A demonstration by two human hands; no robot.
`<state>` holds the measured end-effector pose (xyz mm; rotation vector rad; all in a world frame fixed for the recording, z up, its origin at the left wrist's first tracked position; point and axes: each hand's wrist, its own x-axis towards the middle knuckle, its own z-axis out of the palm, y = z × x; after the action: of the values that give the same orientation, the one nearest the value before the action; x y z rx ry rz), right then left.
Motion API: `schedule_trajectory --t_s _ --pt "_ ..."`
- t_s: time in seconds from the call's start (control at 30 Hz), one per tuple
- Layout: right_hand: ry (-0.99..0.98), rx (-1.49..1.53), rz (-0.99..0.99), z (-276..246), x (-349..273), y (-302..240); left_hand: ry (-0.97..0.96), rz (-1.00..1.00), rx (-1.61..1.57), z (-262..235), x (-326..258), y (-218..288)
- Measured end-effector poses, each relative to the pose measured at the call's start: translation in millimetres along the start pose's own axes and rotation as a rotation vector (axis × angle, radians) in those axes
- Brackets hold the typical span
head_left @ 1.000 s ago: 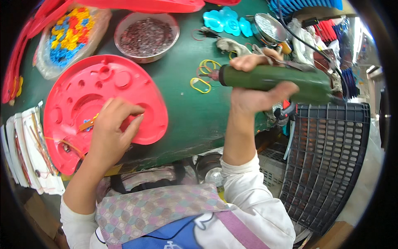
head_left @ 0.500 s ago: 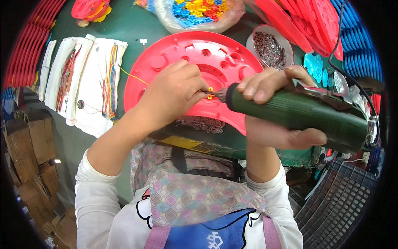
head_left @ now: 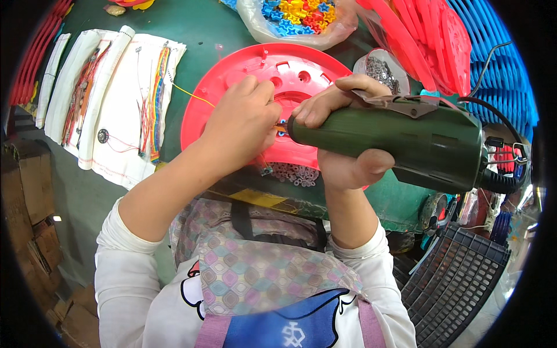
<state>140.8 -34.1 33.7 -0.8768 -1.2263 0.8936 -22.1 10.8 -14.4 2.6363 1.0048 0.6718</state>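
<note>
My right hand (head_left: 348, 168) grips a dark green electric screwdriver (head_left: 394, 136), held nearly level with its tip to the left. At that tip the fingers of my left hand (head_left: 241, 122) are pinched together; what they hold is hidden. A small blue piece (head_left: 282, 129) shows between fingertips and tool. Both hands are over a red rounded plastic shell (head_left: 217, 78) with posts and holes. Below my left hand, a small green circuit board (head_left: 266, 171) hangs by thin wires at the shell's near edge. A yellow wire (head_left: 194, 95) runs leftward from the shell.
White cloth (head_left: 125, 110) with wire bundles and a round speaker (head_left: 103, 136) lies left. Behind the shell sits a bag of coloured star pieces (head_left: 307, 20); right of it, a bowl of screws (head_left: 383, 69) and stacked red shells (head_left: 435, 46). Small pale rings (head_left: 297, 174) lie at the near edge.
The screwdriver and my right hand have shifted left, and the tool's tip is closer to my left fingers. A blue piece shows at the tip where a yellow one was. The circuit board has come into sight.
</note>
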Motion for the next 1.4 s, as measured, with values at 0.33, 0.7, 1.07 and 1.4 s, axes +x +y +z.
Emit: schedule_trajectory --t_s 0.33,0.7,1.07,1.4 --pt "-0.171 0.043 0.003 -2.7 5.0 9.3 0.034 0.005 -0.028 1.8 -1.7 -1.0" --pt "-0.084 0.015 -0.028 -5.2 3.8 -0.5 -0.006 0.026 -0.180 -9.9 -5.4 -10.5" --pt "-0.191 0.508 -0.102 15.2 -5.2 -5.3 -0.146 -0.059 0.130 -62.5 -58.0 -20.3" --pt "-0.033 0.308 -0.185 -4.3 -10.4 16.6 -0.198 -0.070 0.127 -63.5 -47.3 -17.8"
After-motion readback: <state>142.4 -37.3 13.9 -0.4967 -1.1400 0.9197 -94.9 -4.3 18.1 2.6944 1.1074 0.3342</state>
